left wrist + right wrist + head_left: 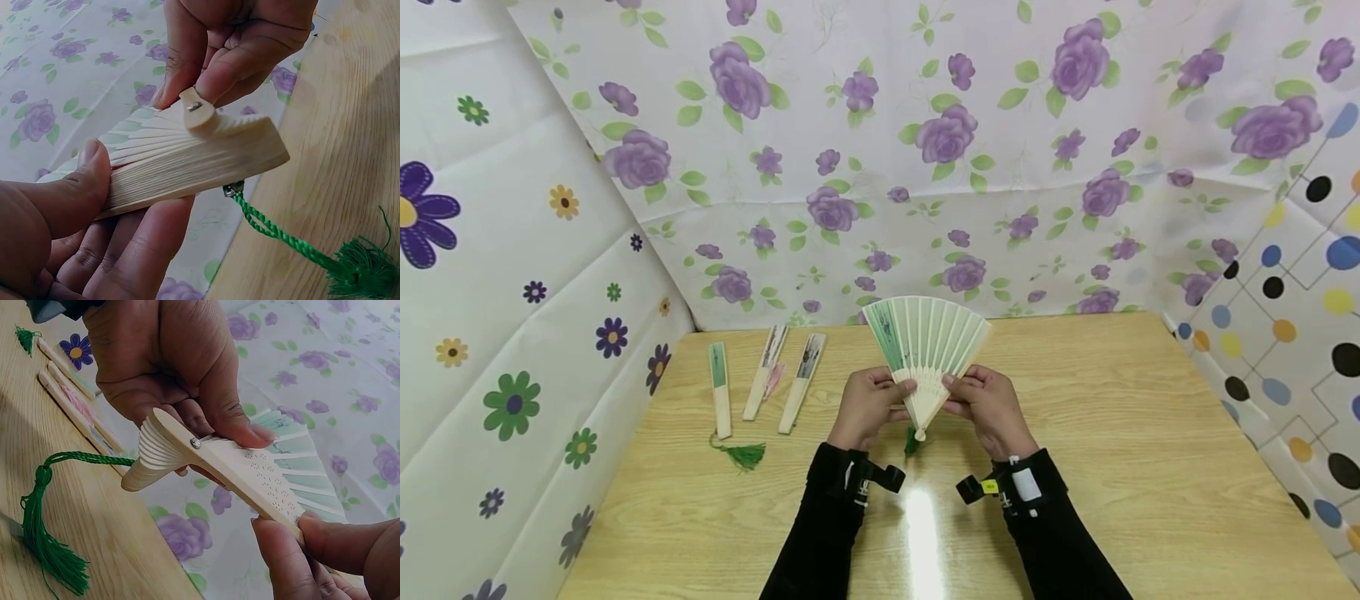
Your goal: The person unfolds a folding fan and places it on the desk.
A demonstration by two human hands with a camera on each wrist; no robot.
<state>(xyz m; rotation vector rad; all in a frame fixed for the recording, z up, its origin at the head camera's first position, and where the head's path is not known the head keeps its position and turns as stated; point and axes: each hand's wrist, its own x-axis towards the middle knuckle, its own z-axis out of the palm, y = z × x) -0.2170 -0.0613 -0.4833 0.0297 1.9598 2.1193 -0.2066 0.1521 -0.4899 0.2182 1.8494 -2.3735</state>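
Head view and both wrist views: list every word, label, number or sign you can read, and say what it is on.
No text can be read in any view.
Yellow tag on the right wrist strap: too small to tell whether it bears print.
Open fan, held by the left hand and right hand: painted green pattern only, no lettering.
Three closed fans on the table: painted marks, too small to read.

It looked like a makeshift recording booth: floral sheets (925,125) walled in a bare wooden table (1150,433).
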